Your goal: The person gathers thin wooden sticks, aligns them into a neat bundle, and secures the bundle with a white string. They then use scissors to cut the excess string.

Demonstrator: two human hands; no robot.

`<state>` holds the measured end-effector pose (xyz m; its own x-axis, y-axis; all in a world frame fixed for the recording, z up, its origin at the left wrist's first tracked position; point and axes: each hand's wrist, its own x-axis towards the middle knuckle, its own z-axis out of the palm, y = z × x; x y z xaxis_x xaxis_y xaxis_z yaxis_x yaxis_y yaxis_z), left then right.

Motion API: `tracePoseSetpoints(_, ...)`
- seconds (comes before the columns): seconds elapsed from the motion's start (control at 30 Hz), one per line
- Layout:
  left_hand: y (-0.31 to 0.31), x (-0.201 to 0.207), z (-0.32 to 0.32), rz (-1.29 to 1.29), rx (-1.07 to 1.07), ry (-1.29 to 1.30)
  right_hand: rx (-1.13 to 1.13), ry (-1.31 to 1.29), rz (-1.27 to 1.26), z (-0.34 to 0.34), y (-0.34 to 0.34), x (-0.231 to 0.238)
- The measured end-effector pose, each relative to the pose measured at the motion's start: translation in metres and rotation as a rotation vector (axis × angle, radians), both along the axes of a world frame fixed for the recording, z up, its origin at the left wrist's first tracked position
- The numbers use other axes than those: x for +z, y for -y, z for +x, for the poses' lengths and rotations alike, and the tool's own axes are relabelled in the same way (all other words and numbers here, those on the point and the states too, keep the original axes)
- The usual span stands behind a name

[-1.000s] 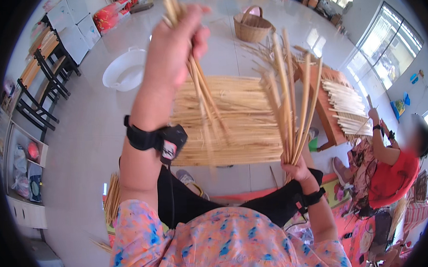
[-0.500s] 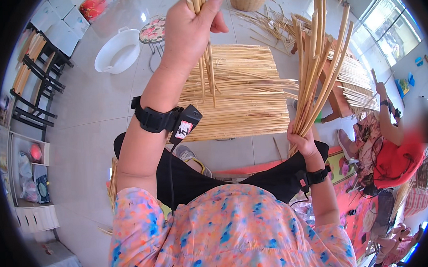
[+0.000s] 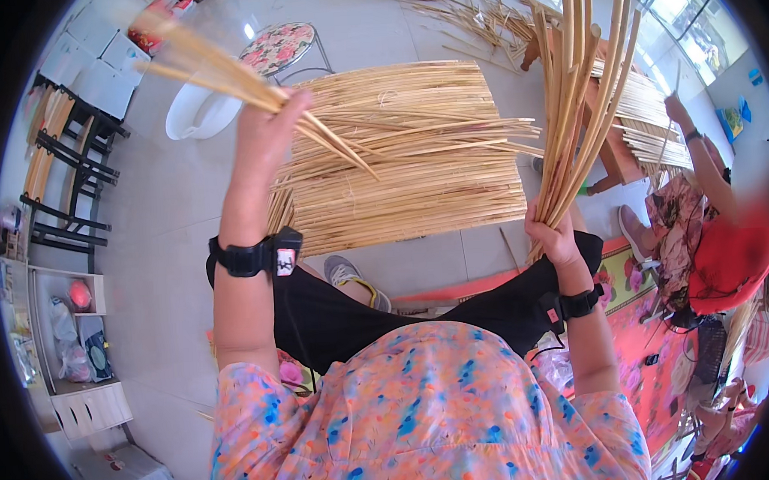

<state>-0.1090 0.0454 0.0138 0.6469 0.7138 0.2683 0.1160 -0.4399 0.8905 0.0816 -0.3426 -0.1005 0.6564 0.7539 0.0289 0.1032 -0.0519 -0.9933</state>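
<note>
My left hand (image 3: pixel 264 138) is closed round a few pale reed stalks (image 3: pixel 239 82), which slant from upper left down over the mat; their upper ends are smeared by motion. In my right hand (image 3: pixel 559 237) a thicker bundle of reed stalks (image 3: pixel 572 120) stands nearly upright, its tops fanning apart and its lower ends in my fist. Between and beyond my hands lies a mat of reeds laid side by side (image 3: pixel 417 200). Several loose stalks (image 3: pixel 448 134) rest across its middle, some poking past its right edge. What holds the mat up is mostly hidden.
A flowered stool (image 3: pixel 280 47) and a white tub (image 3: pixel 199 112) stand beyond the mat at the left. Scattered reeds (image 3: pixel 487 25) lie on the floor at the far right. Another person in red (image 3: pixel 733 259) works at a second reed mat (image 3: pixel 650 125) on the right.
My left hand has moved left and down, and its stalks have tipped from upright to slanting toward the upper left. My right hand still holds its bundle, barely moved.
</note>
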Motion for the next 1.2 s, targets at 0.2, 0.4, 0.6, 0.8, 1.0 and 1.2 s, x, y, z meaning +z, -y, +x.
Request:
tracePoseSetpoints(0.2, -0.011, 0.004, -0.022, -0.470, 0.130, 0.598, -0.035, -0.055, -0.010, 0.001, 0.006, -0.005)
tracePoseSetpoints(0.4, 0.054, -0.108, 0.020, -1.209, 0.088, 0.449, -0.032, 0.005, 0.047, 0.000, 0.004, -0.015)
tracePoseSetpoints(0.6, 0.103, -0.181, 0.052, -1.478, 0.172, 0.213, -0.054, 0.012, 0.018, -0.005, 0.006, -0.005)
tracePoseSetpoints(0.8, 0.104, -0.184, 0.070, -1.457, 0.214, 0.265, -0.074, -0.058, 0.043, -0.012, 0.010, -0.011)
tracePoseSetpoints(1.0, 0.103, -0.188, 0.063, -1.443, 0.171, 0.291, -0.045, -0.164, 0.057, -0.021, 0.002, -0.015)
tracePoseSetpoints(1.2, 0.108, -0.189, 0.060, -1.431, 0.107, 0.305, -0.004, -0.210, 0.038, -0.031, -0.008, -0.015)
